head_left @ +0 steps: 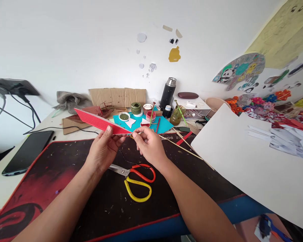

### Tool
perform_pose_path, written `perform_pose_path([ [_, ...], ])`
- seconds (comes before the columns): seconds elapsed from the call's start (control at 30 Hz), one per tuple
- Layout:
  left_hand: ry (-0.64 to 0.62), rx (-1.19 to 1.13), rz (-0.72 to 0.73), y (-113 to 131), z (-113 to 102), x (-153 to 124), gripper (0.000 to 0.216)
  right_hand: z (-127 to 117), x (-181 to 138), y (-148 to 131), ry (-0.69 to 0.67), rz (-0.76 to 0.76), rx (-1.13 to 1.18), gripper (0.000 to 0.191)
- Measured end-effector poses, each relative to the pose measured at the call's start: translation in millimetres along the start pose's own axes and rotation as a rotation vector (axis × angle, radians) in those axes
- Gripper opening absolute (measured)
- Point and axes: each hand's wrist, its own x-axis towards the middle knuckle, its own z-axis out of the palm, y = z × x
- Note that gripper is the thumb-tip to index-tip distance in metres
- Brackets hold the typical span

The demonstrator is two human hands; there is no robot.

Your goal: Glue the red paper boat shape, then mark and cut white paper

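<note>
A long red ridged piece with a white edge [96, 121], tapering to a point at its right end, is held up above the desk mat. My left hand [104, 148] grips it near the middle, thumb on the ridged face and fingers behind. At the tapered tip, my right hand [147, 143] is closed in a pinch; whether it holds the tip itself or something small there is hard to see. Below both hands lie scissors [138, 178] with one red and one yellow handle, their blades partly behind my left wrist.
Paint jars [135, 109] stand on a blue sheet [166, 126] behind my hands. A black thermos [168, 92] rises beside them. Thin sticks [184, 147] cross the mat [111, 215]. A phone [27, 153] lies left, large white paper [242, 161] right.
</note>
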Motion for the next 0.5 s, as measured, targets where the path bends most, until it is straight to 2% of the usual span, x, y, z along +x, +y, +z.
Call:
perform_pose_path([
  [0.5,0.013,0.020,-0.035,-5.2,-0.7,-1.8,0.052,-1.4,0.2,1.0,-0.007,-0.011,-0.059,0.021],
])
